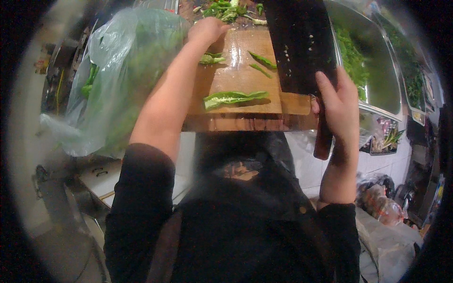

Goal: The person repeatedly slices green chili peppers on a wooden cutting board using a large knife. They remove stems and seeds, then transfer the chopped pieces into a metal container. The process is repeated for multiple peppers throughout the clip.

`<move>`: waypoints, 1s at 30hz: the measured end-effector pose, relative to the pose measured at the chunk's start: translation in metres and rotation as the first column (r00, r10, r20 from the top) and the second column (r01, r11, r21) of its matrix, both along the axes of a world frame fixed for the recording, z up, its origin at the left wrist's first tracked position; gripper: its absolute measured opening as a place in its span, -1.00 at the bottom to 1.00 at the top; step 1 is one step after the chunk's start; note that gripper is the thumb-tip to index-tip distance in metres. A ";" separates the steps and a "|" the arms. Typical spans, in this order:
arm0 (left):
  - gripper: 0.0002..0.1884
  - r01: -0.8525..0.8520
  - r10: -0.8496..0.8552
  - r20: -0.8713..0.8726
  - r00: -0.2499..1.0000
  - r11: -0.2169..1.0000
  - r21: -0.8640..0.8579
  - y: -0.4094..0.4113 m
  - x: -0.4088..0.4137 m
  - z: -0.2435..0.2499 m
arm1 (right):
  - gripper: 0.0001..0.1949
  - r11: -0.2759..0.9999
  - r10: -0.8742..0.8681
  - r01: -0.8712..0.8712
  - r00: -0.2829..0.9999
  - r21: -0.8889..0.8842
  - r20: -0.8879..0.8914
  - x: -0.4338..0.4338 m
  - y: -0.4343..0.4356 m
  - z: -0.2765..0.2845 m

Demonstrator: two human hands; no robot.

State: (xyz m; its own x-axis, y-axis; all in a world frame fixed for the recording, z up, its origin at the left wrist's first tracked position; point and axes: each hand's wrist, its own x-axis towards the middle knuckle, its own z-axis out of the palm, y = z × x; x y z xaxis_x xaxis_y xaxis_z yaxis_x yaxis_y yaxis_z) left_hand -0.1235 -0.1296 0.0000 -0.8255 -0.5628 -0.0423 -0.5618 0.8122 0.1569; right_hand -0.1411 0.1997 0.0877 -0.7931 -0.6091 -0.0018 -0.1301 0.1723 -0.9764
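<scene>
My right hand (pixel 338 102) grips a broad, dark-bladed cleaver (pixel 300 46) near where its blade meets the brown handle (pixel 322 138). Pale seeds stick to the blade, which covers the right side of a wooden cutting board (pixel 244 81). My left hand (pixel 208 30) is at the board's far left part, fingers curled and partly hidden; whether it holds anything cannot be told. Below it lies a green pepper piece (pixel 212 58). A split green pepper (pixel 235 99) with pale seeds lies near the front edge, and thin green strips (pixel 262 60) lie beside the blade.
A translucent plastic bag (pixel 124 63) of green peppers stands on the left, close to my left forearm. Cut green pieces (pixel 226 10) are heaped beyond the board. At right are a metal tray (pixel 382 67) with leafy greens and, lower, a black basket (pixel 384 146).
</scene>
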 end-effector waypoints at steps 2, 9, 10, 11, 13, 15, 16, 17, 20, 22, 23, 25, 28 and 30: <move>-0.66 -0.045 0.043 -0.171 0.984 0.999 -0.008 -0.007 0.000 -0.005 | -0.84 1.000 0.015 -0.015 1.000 0.008 -0.018 -0.002 0.004 -0.001; -0.66 0.148 -0.102 -0.360 0.927 0.983 0.104 0.030 0.064 0.039 | -0.87 1.000 0.005 -0.005 1.000 -0.024 0.012 0.000 0.008 -0.005; -0.66 0.127 -0.086 -0.360 0.929 0.988 0.091 0.041 0.080 0.037 | -0.87 1.000 0.016 -0.015 1.000 -0.024 0.022 0.000 0.006 -0.006; -0.66 0.100 -0.067 -0.354 0.933 0.992 0.076 0.052 0.095 0.030 | -0.87 0.999 0.040 -0.040 0.999 -0.033 0.020 -0.001 0.003 -0.006; -0.65 0.082 -0.045 -0.394 0.918 0.994 0.077 0.056 0.108 0.012 | -0.86 0.996 0.077 -0.077 0.997 -0.035 0.005 -0.002 -0.003 -0.006; -0.64 0.091 -0.033 -0.474 0.880 0.991 0.100 0.056 0.113 0.000 | -0.85 0.994 0.099 -0.095 0.992 0.047 -0.078 -0.002 -0.009 -0.003; -0.61 0.088 0.007 -0.489 0.872 0.981 0.171 0.057 0.113 -0.002 | -0.85 0.991 0.111 -0.101 0.987 0.088 -0.119 -0.002 -0.012 -0.001; -0.62 0.098 0.008 -0.524 0.852 0.980 0.175 0.057 0.112 -0.002 | -0.84 0.991 0.120 -0.113 0.987 0.074 -0.111 -0.001 -0.013 -0.001; -0.63 0.131 -0.055 -0.577 0.815 0.987 0.092 0.058 0.111 0.001 | -0.82 0.988 0.144 -0.135 0.982 0.079 -0.121 0.001 -0.018 0.001; -0.63 0.169 -0.188 -0.531 0.826 0.982 -0.085 0.058 0.110 -0.002 | -0.81 0.981 0.148 -0.122 0.973 0.149 -0.176 -0.003 -0.019 -0.001; -0.63 0.179 -0.201 -0.527 0.826 0.979 -0.092 0.058 0.111 -0.002 | -0.81 0.974 0.146 -0.105 0.968 0.203 -0.202 -0.004 -0.020 0.000; -0.64 0.203 -0.226 -0.525 0.820 0.974 -0.103 0.057 0.109 -0.003 | -0.80 0.948 0.144 -0.059 0.955 0.312 -0.259 -0.010 -0.022 0.004; -0.64 0.217 -0.169 -0.560 0.811 0.976 0.021 0.059 0.107 -0.001 | -0.72 0.915 0.155 0.166 0.695 0.367 -0.702 -0.023 -0.026 -0.009; -0.66 0.245 -0.186 -0.533 0.826 0.969 0.041 0.058 0.106 -0.003 | -0.60 0.906 0.189 0.226 0.541 0.359 -0.819 -0.029 -0.032 -0.012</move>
State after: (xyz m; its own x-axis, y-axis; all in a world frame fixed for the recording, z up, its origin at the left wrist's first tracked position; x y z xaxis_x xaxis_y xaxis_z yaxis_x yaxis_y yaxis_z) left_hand -0.0176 -0.0717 -0.0032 -0.8406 -0.3849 0.3811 -0.1854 0.8655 0.4653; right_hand -0.1699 0.1673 0.0762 -0.5684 -0.7012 0.4305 -0.8223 0.5020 -0.2680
